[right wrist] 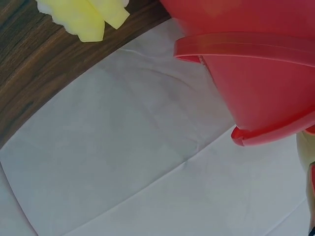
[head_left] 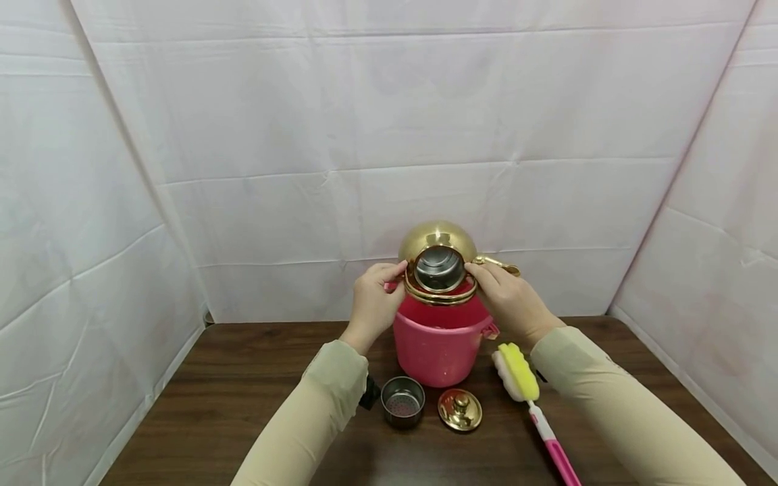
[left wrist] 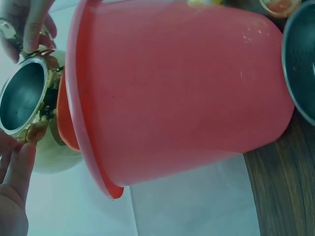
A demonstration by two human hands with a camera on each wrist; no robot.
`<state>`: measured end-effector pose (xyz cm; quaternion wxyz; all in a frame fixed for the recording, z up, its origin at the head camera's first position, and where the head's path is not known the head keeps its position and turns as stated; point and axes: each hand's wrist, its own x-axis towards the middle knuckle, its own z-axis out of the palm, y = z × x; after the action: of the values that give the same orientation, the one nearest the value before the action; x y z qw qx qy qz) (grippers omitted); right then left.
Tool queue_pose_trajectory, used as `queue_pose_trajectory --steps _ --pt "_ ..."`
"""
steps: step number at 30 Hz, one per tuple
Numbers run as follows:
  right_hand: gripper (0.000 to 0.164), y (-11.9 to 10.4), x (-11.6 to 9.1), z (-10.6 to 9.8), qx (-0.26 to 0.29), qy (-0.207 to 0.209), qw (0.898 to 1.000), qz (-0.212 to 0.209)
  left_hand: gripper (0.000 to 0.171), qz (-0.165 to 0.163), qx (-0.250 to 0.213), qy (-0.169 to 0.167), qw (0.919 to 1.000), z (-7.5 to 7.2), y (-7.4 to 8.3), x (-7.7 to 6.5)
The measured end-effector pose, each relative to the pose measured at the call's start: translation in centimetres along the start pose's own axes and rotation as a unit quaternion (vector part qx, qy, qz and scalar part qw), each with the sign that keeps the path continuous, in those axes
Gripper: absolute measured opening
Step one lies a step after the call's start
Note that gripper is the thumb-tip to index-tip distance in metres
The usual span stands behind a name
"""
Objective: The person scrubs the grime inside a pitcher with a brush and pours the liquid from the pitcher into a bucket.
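Observation:
A shiny gold teapot (head_left: 437, 235) with a steel-lined inside is tipped so that its round mouth faces me, above the opening of a pink bucket (head_left: 437, 354). My left hand (head_left: 375, 297) grips the pot's left side near the mouth, thumb and fingers pinching it. On the other side, beside the spout (head_left: 500, 263), my right hand (head_left: 507, 297) holds the pot. A gold handle loop (head_left: 440, 299) hangs below the mouth. In the left wrist view, both hands are at the rim of the teapot (left wrist: 49, 152). The right wrist view shows mainly the bucket (right wrist: 266, 83).
In front of the bucket stand a steel strainer cup (head_left: 403, 403) and a gold lid (head_left: 460, 410) with a knob. A sponge brush (head_left: 518, 372) with a pink and white handle lies to the right. White cloth (head_left: 340, 135) hangs behind the dark wooden table (head_left: 243, 405).

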<state>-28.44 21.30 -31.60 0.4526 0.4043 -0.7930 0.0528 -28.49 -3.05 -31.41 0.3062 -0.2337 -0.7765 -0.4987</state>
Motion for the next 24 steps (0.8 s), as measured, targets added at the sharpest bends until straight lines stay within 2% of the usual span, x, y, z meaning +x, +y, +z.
queue_pose_trajectory --steps 3,9,14,21,24 --pt "0.027 0.0 0.1 0.1 0.009 0.000 1.000 0.006 0.028 0.011 0.002 0.002 0.9999 0.0 -0.1 0.1" --pt "0.036 -0.3 0.7 -0.1 0.030 -0.004 0.999 0.020 0.025 0.043 0.015 0.024 0.9986 -0.2 -0.3 0.5" --pt "0.041 -0.3 1.0 -0.2 0.040 -0.001 0.999 0.022 0.025 0.072 0.034 0.023 0.9965 -0.4 -0.6 0.5" --pt "0.042 -0.3 1.3 -0.4 0.043 -0.009 0.999 0.023 0.029 0.158 0.099 0.018 0.9823 -0.7 -1.2 0.4" --pt "0.044 -0.4 1.6 -0.6 0.044 -0.010 0.999 0.022 0.029 0.178 0.113 0.019 0.9774 -0.8 -1.4 0.4"
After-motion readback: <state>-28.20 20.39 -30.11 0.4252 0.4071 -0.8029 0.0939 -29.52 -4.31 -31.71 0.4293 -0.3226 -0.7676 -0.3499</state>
